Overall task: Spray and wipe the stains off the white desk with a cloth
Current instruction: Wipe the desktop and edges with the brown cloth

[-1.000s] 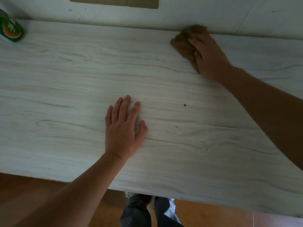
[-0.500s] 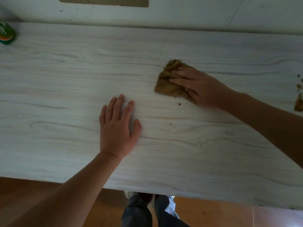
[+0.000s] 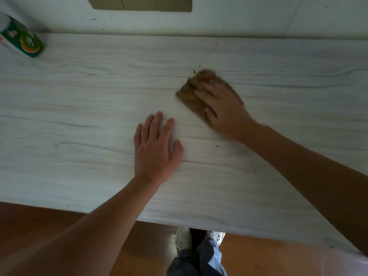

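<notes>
The white wood-grain desk [image 3: 79, 120] fills the view. My right hand [image 3: 223, 108] presses a crumpled brown cloth [image 3: 191, 90] flat on the desk a little right of centre; hand and cloth are motion-blurred. My left hand [image 3: 155, 148] lies flat on the desk with fingers spread, holding nothing, just below and left of the cloth. Small dark specks [image 3: 194, 72] sit just beyond the cloth, and another speck [image 3: 217, 146] lies below my right wrist. A green and white spray bottle [image 3: 23, 40] lies at the far left back corner.
The white wall runs along the back edge of the desk, with a beige socket panel [image 3: 139, 4] at the top. The desk's near edge [image 3: 199, 224] overhangs a brown floor [image 3: 39, 226], where my shoes and trouser legs [image 3: 197, 253] show.
My right hand swept the cloth from the back edge by the wall toward me onto the desk, and it now sits near my left hand. The left hand stayed flat in place.
</notes>
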Demonstrator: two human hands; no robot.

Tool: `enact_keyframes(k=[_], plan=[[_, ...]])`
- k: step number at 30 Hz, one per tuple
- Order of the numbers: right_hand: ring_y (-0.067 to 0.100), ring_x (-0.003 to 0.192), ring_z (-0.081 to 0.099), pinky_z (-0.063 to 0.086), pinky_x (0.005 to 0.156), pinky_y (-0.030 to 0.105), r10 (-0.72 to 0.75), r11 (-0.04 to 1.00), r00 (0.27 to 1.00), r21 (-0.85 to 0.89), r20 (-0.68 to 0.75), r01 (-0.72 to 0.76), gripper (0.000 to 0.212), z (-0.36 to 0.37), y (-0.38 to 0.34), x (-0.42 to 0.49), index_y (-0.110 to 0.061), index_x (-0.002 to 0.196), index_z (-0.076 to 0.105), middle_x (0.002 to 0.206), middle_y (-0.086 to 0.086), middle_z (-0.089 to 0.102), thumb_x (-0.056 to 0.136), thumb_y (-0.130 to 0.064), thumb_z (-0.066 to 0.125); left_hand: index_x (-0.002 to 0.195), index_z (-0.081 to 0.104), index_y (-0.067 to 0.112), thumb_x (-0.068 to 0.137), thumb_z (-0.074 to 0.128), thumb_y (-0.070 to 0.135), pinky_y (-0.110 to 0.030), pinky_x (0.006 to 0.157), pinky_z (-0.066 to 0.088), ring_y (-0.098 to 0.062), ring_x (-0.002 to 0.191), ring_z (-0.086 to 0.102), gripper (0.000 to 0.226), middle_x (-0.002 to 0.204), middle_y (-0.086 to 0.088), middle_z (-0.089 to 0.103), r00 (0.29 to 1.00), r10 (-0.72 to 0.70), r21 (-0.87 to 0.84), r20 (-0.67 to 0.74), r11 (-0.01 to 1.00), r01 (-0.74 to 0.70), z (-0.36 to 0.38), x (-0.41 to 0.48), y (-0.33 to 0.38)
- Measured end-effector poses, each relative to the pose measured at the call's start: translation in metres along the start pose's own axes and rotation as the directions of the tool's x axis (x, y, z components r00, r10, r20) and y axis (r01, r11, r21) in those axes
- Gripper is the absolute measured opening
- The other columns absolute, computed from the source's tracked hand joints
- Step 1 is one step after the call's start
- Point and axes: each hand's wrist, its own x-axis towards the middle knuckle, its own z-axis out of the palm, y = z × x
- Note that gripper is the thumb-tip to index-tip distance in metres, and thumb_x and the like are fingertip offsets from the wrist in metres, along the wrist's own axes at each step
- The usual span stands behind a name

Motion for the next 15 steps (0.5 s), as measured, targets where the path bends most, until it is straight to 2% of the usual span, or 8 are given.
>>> enact_keyframes(k=[2, 6, 10, 15], plan=[[0.033, 0.149, 0.028, 0.018, 0.124, 0.045, -0.11, 0.994, 0.991, 0.001, 0.072, 0.11, 0.051, 0.003, -0.012, -0.042, -0.009, 0.149, 0.045, 0.158, 0.014, 0.037, 0.098, -0.017, 0.049, 0.153, 0.045, 0.022, 0.097, 0.036, 0.047, -0.05, 0.128, 0.017, -0.03, 0.156, 0.024, 0.062, 0.166, -0.01, 0.032, 1.0, -0.003, -0.002, 0.014, 1.0, 0.003, -0.002, -0.001, 0.001], [0.027, 0.15, 0.027, 0.026, 0.122, 0.044, -0.112, 0.992, 0.986, -0.043, 0.124, 0.118, 0.052, -0.007, 0.003, -0.077, -0.015, 0.151, 0.041, 0.159, 0.009, 0.036, 0.101, -0.027, 0.038, 0.153, 0.045, 0.02, 0.097, 0.034, 0.048, -0.051, 0.128, 0.017, -0.031, 0.156, 0.024, 0.064, 0.166, -0.011, 0.032, 1.0, -0.004, -0.004, 0.03, 1.0, 0.004, -0.004, -0.002, 0.001], [0.03, 0.15, 0.026, 0.023, 0.123, 0.046, 0.052, 0.998, 0.997, -0.037, 0.057, -0.05, 0.052, -0.013, 0.025, -0.045, -0.013, 0.151, 0.042, 0.159, 0.012, 0.035, 0.1, -0.018, 0.049, 0.153, 0.046, 0.019, 0.097, 0.037, 0.047, -0.052, 0.127, 0.018, -0.031, 0.156, 0.025, 0.063, 0.166, -0.012, 0.033, 0.999, -0.003, -0.01, 0.034, 1.0, 0.003, -0.003, -0.001, 0.001], [0.032, 0.15, 0.021, 0.017, 0.124, 0.045, 0.318, 0.948, 0.946, -0.014, -0.059, -0.319, 0.052, -0.024, 0.058, 0.012, -0.013, 0.153, 0.036, 0.162, 0.011, 0.028, 0.102, -0.02, 0.043, 0.152, 0.047, 0.019, 0.097, 0.04, 0.046, -0.052, 0.127, 0.019, -0.031, 0.156, 0.025, 0.062, 0.165, -0.012, 0.033, 1.0, 0.001, -0.003, 0.024, 1.0, -0.001, -0.001, -0.001, -0.001]])
